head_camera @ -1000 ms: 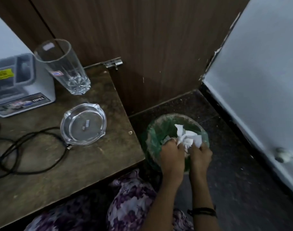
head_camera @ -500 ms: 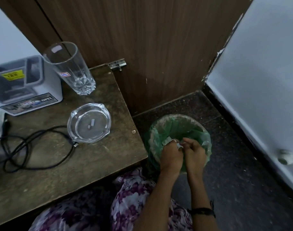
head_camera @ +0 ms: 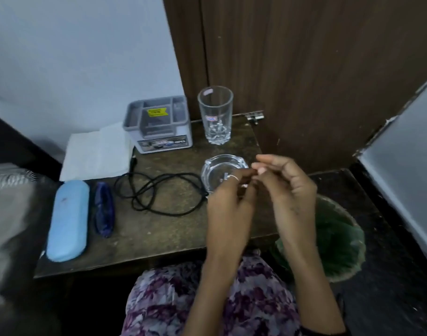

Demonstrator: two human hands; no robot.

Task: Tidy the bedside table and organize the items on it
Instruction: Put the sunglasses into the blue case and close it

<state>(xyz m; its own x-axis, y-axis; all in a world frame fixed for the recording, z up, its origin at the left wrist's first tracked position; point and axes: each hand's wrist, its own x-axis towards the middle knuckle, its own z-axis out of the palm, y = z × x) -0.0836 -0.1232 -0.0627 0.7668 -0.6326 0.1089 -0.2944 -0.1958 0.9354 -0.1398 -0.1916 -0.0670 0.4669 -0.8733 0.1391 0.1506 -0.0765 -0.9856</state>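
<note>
The brown bedside table (head_camera: 173, 229) carries a tall clear glass (head_camera: 215, 115), a glass ashtray (head_camera: 219, 169), a grey organizer box (head_camera: 159, 124), a white folded tissue (head_camera: 98, 151), a tangled black cable (head_camera: 156, 192), a light blue glasses case (head_camera: 68, 219) and dark blue glasses (head_camera: 104, 209). My left hand (head_camera: 228, 204) and my right hand (head_camera: 285, 190) hover together over the table's right end, fingertips touching just in front of the ashtray. Both hands hold nothing and their fingers are loosely curled.
A bin with a green liner (head_camera: 338, 241) stands on the dark floor right of the table, partly behind my right arm. A brown wooden door (head_camera: 304, 69) rises behind. Bedding (head_camera: 8, 214) lies at the left. My floral clothing (head_camera: 207, 299) fills the bottom.
Both hands have risen out of the bin, where they dropped the white crumpled paper, and now hover over the table by the ashtray. The view has swung left and up.
</note>
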